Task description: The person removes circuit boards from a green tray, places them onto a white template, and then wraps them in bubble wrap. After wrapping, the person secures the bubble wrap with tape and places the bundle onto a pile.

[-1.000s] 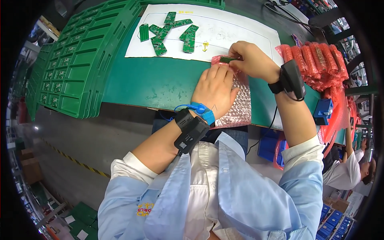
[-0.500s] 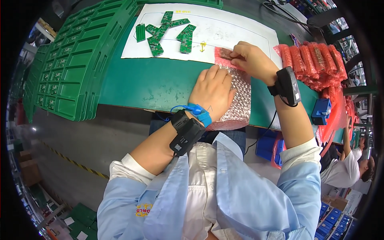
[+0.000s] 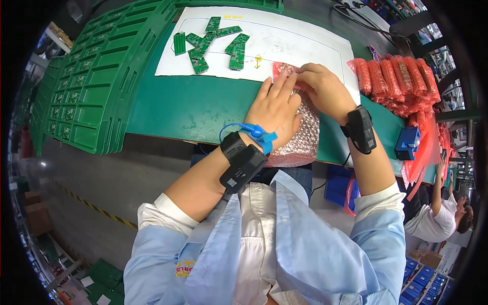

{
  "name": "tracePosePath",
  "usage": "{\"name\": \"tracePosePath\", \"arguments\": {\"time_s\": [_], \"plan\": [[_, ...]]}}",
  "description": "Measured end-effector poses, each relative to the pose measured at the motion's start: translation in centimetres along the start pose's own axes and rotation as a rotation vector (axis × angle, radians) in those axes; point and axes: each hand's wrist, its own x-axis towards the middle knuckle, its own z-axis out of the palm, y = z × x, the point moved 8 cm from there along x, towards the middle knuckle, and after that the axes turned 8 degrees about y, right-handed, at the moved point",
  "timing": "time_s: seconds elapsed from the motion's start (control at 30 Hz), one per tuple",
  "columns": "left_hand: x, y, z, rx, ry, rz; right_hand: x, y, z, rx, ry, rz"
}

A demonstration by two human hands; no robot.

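The left hand lies with fingers apart on the pink bubble wrap, which sits at the table's near edge, its far end on the white sheet; the right hand curls over that far end, but whether it pinches anything I cannot tell; the step looks like folding or rolling; the next move seems to call for even finger pressure; loose circuit boards lie far left.
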Motion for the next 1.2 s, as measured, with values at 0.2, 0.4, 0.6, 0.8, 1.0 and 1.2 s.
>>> {"name": "tracePosePath", "arguments": {"time_s": [0.2, 0.4, 0.6, 0.8, 1.0, 1.2], "plan": [[0.1, -0.1, -0.4, 0.017, 0.014, 0.027, 1.0, 3.5, 0.5, 0.260, -0.146, 0.249], [0.3, -0.1, -0.3, 0.007, -0.008, 0.025, 6.6, 1.6, 2.1, 0.259, -0.114, 0.400], [0.5, -0.3, 0.3, -0.015, -0.123, -0.015, 9.3, -4.2, 4.9, -0.021, 0.132, 0.021], [0.5, -0.4, -0.1, -0.028, -0.078, 0.011, 9.3, -1.7, 4.7, 0.048, -0.062, 0.274], [0.2, -0.4, -0.4, -0.031, -0.003, 0.013, 6.0, 3.8, -0.5, 0.209, 0.220, 0.448], [0.1, -0.4, -0.4, -0.017, 0.007, 0.023, 4.6, 1.7, -4.5, -0.193, 0.088, -0.139]]}}
